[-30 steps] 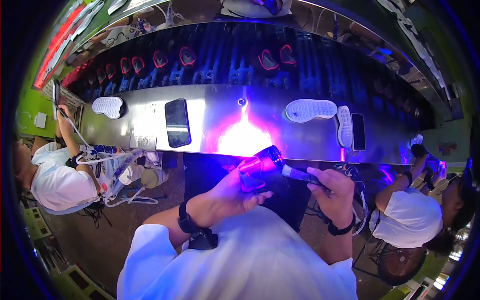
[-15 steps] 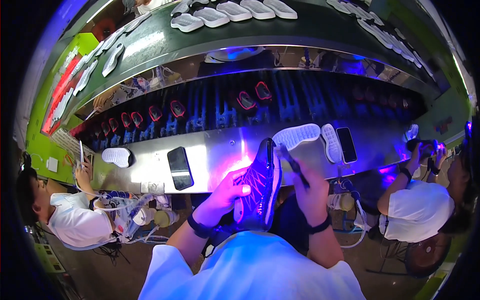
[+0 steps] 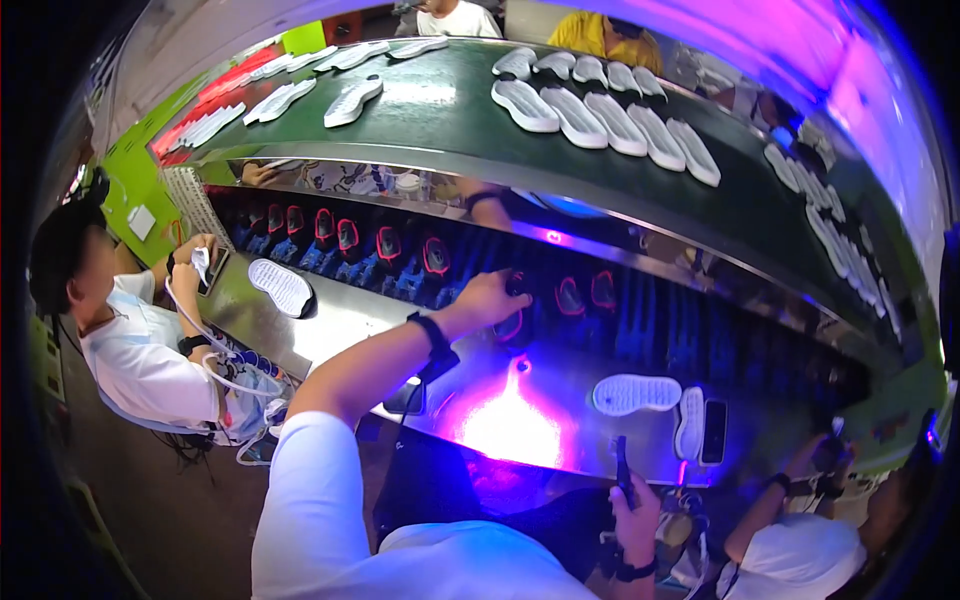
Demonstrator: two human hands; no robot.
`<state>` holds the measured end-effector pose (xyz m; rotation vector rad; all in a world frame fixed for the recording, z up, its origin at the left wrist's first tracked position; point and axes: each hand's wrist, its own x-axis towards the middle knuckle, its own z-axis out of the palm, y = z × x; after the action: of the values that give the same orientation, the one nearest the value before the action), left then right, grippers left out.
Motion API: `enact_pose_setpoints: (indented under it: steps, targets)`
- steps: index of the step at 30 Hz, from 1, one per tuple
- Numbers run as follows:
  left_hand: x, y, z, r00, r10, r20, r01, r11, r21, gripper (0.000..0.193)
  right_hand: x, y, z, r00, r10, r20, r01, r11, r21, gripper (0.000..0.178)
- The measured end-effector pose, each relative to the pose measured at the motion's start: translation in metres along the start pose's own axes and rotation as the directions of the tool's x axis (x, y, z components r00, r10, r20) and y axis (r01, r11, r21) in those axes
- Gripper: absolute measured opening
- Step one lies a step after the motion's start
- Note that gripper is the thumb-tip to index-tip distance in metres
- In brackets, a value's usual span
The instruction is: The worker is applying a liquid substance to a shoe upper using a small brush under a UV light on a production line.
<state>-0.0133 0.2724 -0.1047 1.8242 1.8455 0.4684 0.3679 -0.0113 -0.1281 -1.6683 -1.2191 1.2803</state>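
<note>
My left hand (image 3: 488, 302) reaches forward to the dark rack under the shelf. Its fingers are closed round a dark shoe (image 3: 509, 327) with a red-glowing collar line, which stands in the row; the hand covers part of it. My right hand (image 3: 634, 515) is low at the right, near the table's front edge, closed on the dark handle of a brush (image 3: 622, 470) with its head up. A white shoe sole (image 3: 636, 394) lies tread up on the metal table (image 3: 560, 385) beyond the brush, and a second white sole (image 3: 690, 422) lies beside it.
More dark shoes (image 3: 388, 243) stand along the rack. Several white soles (image 3: 620, 125) lie on the green belt (image 3: 430, 110) above. A phone (image 3: 714, 432) lies right of the soles, another (image 3: 404, 398) near my left forearm. Co-workers sit left (image 3: 150, 350) and right (image 3: 795, 555).
My left hand has carried the shoe from in front of me forward into the rack. My right hand has drawn back lower with the brush. The view has turned.
</note>
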Motion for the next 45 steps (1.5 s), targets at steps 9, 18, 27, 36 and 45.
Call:
enact_pose_setpoints:
  steps: [9, 18, 27, 36, 45]
  targets:
    - [0.155, -0.117, 0.043, 0.952, -0.081, -0.296, 0.199, 0.898, 0.392, 0.037, -0.003, 0.021, -0.005, 0.992, 0.008, -0.128, -0.015, 0.999, -0.047, 0.035]
    - [0.196, -0.014, 0.122, 0.902, 0.1, -0.419, 0.068, 0.927, 0.368, 0.042, 0.024, 0.001, -0.001, 0.993, 0.079, -0.088, -0.079, 0.997, 0.005, 0.041]
    - [0.134, 0.055, 0.081, 0.978, -0.209, 0.01, 0.201, 0.952, 0.231, 0.048, 0.022, -0.004, -0.011, 0.981, 0.074, -0.181, -0.042, 0.984, 0.173, 0.039]
    - [0.193, -0.016, 0.115, 1.0, -0.015, -0.026, 0.03, 0.626, 0.78, 0.052, 0.026, 0.028, -0.031, 0.979, -0.071, -0.19, 0.101, 0.983, 0.154, 0.039]
    - [0.239, 0.057, 0.2, 0.985, 0.173, 0.003, -0.164, 0.925, 0.342, 0.051, 0.006, -0.005, -0.058, 0.894, -0.292, -0.34, 0.282, 0.956, -0.077, 0.039]
